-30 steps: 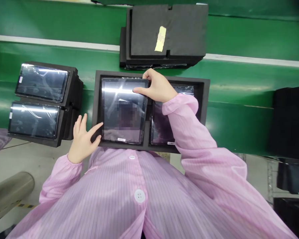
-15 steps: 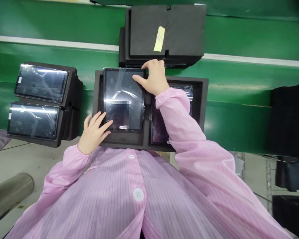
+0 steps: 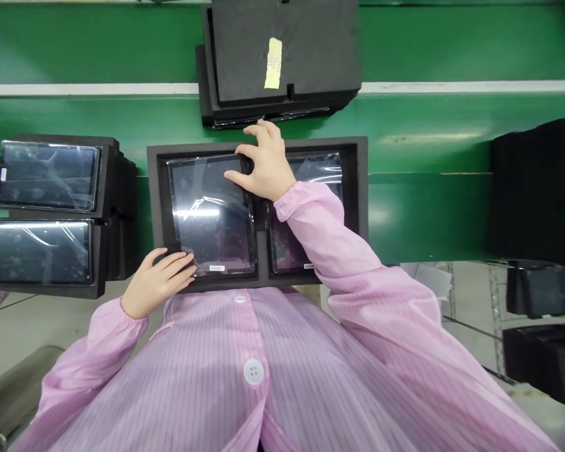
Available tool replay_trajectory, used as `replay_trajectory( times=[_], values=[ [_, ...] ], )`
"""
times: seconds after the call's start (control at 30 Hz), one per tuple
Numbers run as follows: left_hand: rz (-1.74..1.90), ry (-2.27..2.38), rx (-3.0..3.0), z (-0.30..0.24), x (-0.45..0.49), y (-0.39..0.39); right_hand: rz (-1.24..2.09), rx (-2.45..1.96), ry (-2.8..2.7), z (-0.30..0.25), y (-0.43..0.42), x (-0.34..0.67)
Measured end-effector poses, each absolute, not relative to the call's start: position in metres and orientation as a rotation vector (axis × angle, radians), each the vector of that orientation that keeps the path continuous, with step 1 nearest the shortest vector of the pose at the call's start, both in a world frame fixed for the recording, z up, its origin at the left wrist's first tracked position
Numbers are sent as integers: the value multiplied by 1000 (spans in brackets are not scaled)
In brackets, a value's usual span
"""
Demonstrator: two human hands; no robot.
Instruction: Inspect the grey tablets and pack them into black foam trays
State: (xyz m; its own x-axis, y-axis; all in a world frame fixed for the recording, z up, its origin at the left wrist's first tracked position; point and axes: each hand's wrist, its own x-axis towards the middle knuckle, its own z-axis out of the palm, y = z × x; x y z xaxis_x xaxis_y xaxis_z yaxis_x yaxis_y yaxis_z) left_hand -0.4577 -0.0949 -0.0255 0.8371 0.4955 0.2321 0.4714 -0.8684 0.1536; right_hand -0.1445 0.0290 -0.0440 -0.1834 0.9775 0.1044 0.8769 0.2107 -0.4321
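Note:
A black foam tray (image 3: 361,207) with two compartments lies in front of me. In its left compartment sits a tablet-like screen panel (image 3: 207,232), slightly tilted, with a small white label at its lower edge. A second panel (image 3: 285,242) lies in the right compartment, partly hidden by my right forearm. My right hand (image 3: 268,164) is above the left panel's upper right corner, fingers apart and holding nothing. The fingers of my left hand (image 3: 157,281) are stretched out over the tray's near rim at the panel's lower left corner.
At the left, two more panels (image 3: 47,176) lie on a stack of black foam trays (image 3: 117,232). Behind my tray stands another foam stack (image 3: 245,63) with a yellow paper label (image 3: 274,63). A large black block (image 3: 537,194) is on the green work surface (image 3: 419,220) at right.
The left panel has moved down into the tray's left compartment. My right hand has let go of its upper edge and its fingers have spread. The whole view has shifted a little.

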Motion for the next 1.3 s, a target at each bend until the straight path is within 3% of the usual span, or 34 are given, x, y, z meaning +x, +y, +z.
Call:
replay_trajectory(
  times=[0.27, 0.57, 0.73, 0.87, 1.0, 1.07, 1.3],
  values=[
    [396, 766, 2976, -18, -452, -92, 376, -1692, -2360, -43, 2, -153],
    [505, 760, 2880, -23, -455, -95, 446, -1618, -2218, -34, -12, -135],
    [720, 1183, 2693, -36, -458, -102, 534, -1620, -1856, -21, -18, -118],
    [934, 1550, 2368, -48, -462, -114, 862, -1681, -1466, -19, -25, -118],
    [752, 1334, 2542, -45, -460, -121, 1421, -1743, -1316, -14, -39, -141],
    [631, 1231, 2639, -39, -456, -120, 1509, -1785, -1352, -9, -44, -156],
    [482, 975, 2740, -29, -444, -120, 1088, -1839, -1803, 6, -59, -209]
  ],
)
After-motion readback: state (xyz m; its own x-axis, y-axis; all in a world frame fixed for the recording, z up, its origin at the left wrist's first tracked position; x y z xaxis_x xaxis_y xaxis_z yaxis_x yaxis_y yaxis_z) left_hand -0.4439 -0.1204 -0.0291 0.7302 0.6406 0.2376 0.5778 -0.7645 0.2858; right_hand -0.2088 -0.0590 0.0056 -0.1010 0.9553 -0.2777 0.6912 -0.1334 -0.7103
